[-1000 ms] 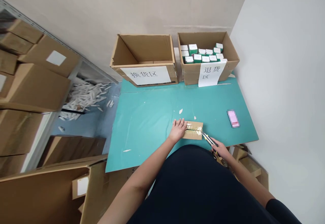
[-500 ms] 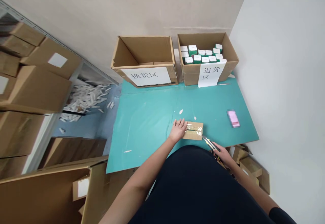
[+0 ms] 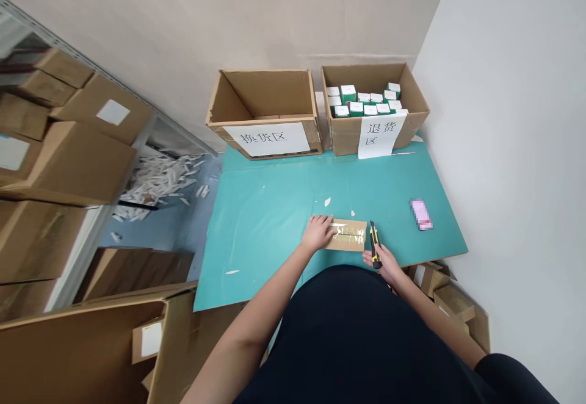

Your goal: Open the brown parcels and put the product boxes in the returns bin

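A small flat cardboard box [image 3: 348, 237] with clear shiny tape across its top lies near the front edge of the teal table. My left hand [image 3: 317, 232] rests on the box's left end, its fingers over that edge. A yellow and black utility knife [image 3: 375, 246] points away from me, just right of the box. It is in my right hand [image 3: 383, 263], with the thumb on the handle and the other fingers partly under it.
Two labelled open cartons stand along the table's back: the left carton [image 3: 265, 138] and the right carton [image 3: 345, 135], which holds several green-and-white boxes [image 3: 356, 108]. A blurred pink phone-like item [image 3: 421, 214] lies at the right. Shelved cartons [image 3: 80, 163] stand left; a big carton [image 3: 180, 343] is front left.
My right hand has moved left and turned the knife from slanting toward the box to pointing away from me. The knife tip has left the box's right end. My left hand shifted slightly left.
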`<state>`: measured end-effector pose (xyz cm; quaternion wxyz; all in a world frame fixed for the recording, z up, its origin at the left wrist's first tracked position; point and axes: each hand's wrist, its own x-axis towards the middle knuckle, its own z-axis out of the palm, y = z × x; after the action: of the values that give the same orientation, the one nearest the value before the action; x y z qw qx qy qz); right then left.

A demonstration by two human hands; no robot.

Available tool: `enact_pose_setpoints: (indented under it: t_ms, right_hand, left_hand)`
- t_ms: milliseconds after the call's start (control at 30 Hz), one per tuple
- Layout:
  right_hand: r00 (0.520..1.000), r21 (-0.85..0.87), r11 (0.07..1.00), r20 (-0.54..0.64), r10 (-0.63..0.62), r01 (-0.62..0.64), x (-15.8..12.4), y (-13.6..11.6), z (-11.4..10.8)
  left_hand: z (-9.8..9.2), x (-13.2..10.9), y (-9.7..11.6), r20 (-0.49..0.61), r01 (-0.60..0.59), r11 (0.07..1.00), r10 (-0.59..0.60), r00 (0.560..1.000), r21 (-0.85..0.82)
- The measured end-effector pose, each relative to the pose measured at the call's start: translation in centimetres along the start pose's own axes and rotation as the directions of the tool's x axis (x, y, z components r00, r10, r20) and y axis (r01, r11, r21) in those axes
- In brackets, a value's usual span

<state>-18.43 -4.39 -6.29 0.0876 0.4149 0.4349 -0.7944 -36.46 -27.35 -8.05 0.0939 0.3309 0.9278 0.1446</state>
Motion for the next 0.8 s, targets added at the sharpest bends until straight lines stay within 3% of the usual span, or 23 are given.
enact_pose_setpoints:
  t_ms: [167,300,467,600,700,800]
  right_hand:
    - [0.994,0.021,0.994,0.016,-0.108,0.108,1.8,-1.8,1.2]
    - [0.982,0.044,0.981,0.020,-0.190,0.188,4.3,-3.8,3.2]
    - [0.954,0.060,0.961,0.121,-0.275,0.269,8.0,-6.6,7.3]
    - [0.942,-0.007,0.962,0.205,-0.265,0.272,9.9,-9.2,9.7]
    - [0.946,-0.075,0.951,0.149,-0.287,0.300,9.6,-9.9,8.9]
    - [0.937,-0.207,0.915,0.033,-0.348,0.347,7.4,-8.4,5.1]
  left_hand:
    - [-0.5,-0.5,0.4,0.043,0.106,0.994,-0.106,0.993,-0.013]
    - [0.6,-1.3,1.6,0.112,0.225,0.973,-0.218,0.970,-0.059]
    - [2.6,-1.1,2.7,0.136,0.372,0.877,-0.347,0.928,-0.305]
    - [2.8,-0.5,2.7,0.158,0.435,0.758,-0.414,0.897,-0.487]
    - [2.1,-0.4,2.3,0.120,0.458,0.778,-0.453,0.883,-0.431]
    - [1.3,-0.1,1.5,0.023,0.359,0.871,-0.374,0.927,-0.336]
